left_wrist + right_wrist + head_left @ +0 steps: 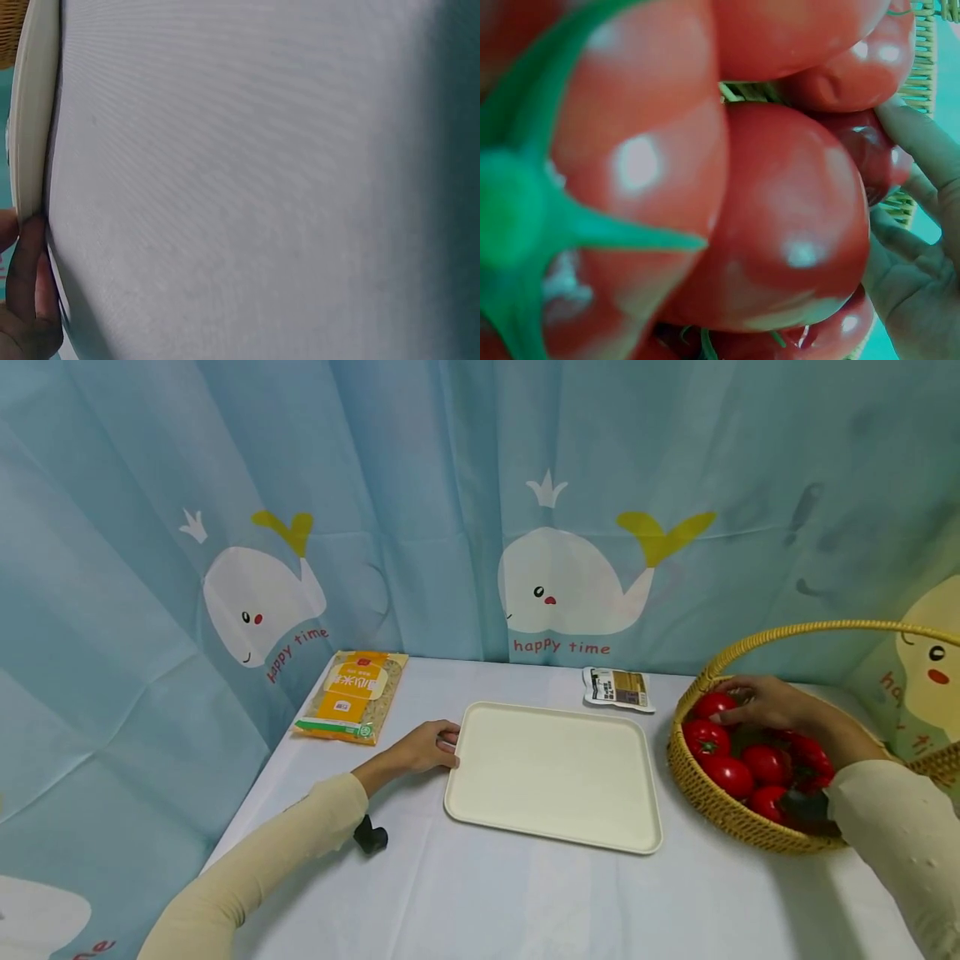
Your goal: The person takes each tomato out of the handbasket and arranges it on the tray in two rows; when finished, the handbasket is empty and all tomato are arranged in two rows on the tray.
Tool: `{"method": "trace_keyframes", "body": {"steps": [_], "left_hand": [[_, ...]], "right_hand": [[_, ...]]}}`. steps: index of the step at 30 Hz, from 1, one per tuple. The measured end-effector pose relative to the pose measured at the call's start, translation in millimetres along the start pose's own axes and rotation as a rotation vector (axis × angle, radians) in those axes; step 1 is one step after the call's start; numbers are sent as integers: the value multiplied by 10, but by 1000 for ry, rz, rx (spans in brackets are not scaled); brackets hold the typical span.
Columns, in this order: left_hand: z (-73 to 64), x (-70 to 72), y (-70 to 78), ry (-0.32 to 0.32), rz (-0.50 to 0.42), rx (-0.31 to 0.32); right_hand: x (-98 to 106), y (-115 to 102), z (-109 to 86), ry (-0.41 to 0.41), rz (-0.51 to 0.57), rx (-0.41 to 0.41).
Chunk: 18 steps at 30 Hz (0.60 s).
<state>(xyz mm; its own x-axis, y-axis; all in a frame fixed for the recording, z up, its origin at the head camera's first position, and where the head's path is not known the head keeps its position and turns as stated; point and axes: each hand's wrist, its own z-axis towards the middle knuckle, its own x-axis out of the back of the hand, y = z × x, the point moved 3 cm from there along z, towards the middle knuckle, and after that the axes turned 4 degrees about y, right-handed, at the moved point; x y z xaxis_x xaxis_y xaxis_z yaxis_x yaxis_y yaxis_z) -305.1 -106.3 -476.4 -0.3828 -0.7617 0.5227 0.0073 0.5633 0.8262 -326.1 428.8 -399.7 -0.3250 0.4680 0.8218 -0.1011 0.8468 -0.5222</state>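
A cream rectangular tray point(555, 777) lies on the white-covered table. My left hand point(429, 747) pinches its left rim; in the left wrist view, thumb and fingers meet around the tray's edge point(36, 112). On the right stands a wicker basket point(716, 810) holding several red tomatoes point(767, 765). My right hand point(776, 702) reaches inside it, thumb and fingers about a tomato point(711, 703) near the back left wall. Up close in the right wrist view, the thumb touches that dark red tomato point(859, 142); its far side is hidden. A large ribbed one with a green stem point(514, 202) fills the foreground.
An orange-and-clear packet of grain point(348, 697) lies at the back left. Behind the tray is a small white-and-brown sachet point(618, 688). The basket's tall handle point(817, 627) arches above the right forearm. A blue whale-print curtain point(420, 527) hangs behind the table.
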Motion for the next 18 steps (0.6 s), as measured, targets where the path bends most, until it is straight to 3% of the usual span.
{"method": "trace_keyframes", "body": {"steps": [6,18], "left_hand": [[9,-18,3,-2,-6,11],[1,-21,11,2,-3,24]], "right_hand": [[-14,-6,-10,1,47,-1],[65,11,-126,109,43,44]]}}
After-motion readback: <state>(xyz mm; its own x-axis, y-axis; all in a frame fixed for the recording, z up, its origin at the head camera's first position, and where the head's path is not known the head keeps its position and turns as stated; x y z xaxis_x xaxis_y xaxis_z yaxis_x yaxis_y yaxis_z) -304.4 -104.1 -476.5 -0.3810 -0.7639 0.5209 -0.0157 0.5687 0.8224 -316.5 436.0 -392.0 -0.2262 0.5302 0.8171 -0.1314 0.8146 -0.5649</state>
